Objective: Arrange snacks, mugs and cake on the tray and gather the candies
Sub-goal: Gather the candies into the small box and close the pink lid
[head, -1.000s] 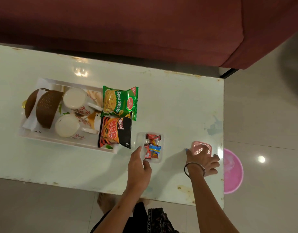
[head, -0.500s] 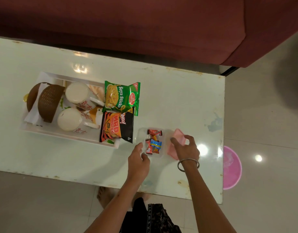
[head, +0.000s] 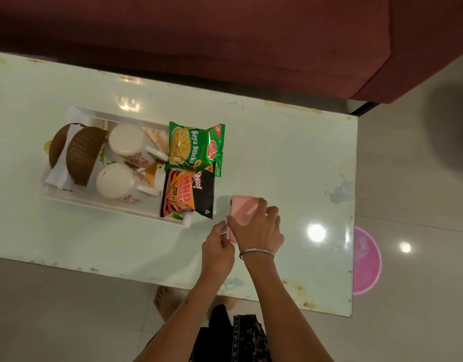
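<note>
Pale green glass tabletop (head: 277, 152) fills most of the view, with a dark red sofa (head: 225, 35) along its far edge and a tiled floor around it. Near the front edge, the right hand (head: 259, 226) grips a pink lid (head: 242, 209), fingers curled over its right side, and holds it tilted over a small clear container (head: 229, 205); only a sliver of the container's wall shows at the lid's left edge, and its contents are hidden. A thin metal bangle (head: 256, 253) circles the right wrist. The left hand (head: 217, 246) is just beside it, its fingertips meeting the lid's near left corner; whether they pinch the lid or the container under it cannot be told.

Just left of the lid lies a black and orange chip packet (head: 188, 195), its right end hanging over the edge of a white tray (head: 102, 202). Above it, overlapping its top, sits a green Soya Sticks packet (head: 196, 147). Further left on the tray stand two white floral mugs (head: 125, 143) (head: 118, 182), one behind the other, and beyond them a brown cake (head: 81, 155) rests on white paper at the tray's left end.

A pink bowl (head: 366, 259) sits on the floor past the table's right edge. A bare foot (head: 165, 301) and dark patterned clothing (head: 238, 335) show below the table's near edge.
</note>
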### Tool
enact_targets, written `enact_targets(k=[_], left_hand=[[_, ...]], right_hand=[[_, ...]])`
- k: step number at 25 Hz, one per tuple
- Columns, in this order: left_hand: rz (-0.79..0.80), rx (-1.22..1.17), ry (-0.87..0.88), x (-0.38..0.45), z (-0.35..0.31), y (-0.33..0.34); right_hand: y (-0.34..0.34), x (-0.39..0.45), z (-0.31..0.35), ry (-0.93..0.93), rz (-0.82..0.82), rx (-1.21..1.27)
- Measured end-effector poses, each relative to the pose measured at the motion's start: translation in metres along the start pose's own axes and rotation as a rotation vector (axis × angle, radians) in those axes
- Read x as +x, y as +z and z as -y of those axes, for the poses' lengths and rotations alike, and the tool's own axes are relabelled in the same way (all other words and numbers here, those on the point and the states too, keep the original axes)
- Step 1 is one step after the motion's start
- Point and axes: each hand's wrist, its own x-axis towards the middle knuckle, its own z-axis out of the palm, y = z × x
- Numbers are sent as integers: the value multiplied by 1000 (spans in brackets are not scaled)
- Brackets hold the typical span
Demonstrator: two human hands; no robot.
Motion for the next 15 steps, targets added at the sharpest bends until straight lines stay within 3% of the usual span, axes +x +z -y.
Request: enact_targets(k=[7, 12, 15], left_hand=[[89, -57, 6, 1, 4, -4], [150, 5, 90, 13, -4, -8], [187, 102, 161, 14, 1, -11]], right_hand=[[1, 2, 2, -39, 106, -52], [-13, 16, -17, 39, 325, 211], [-18, 13, -26, -16, 473, 183]])
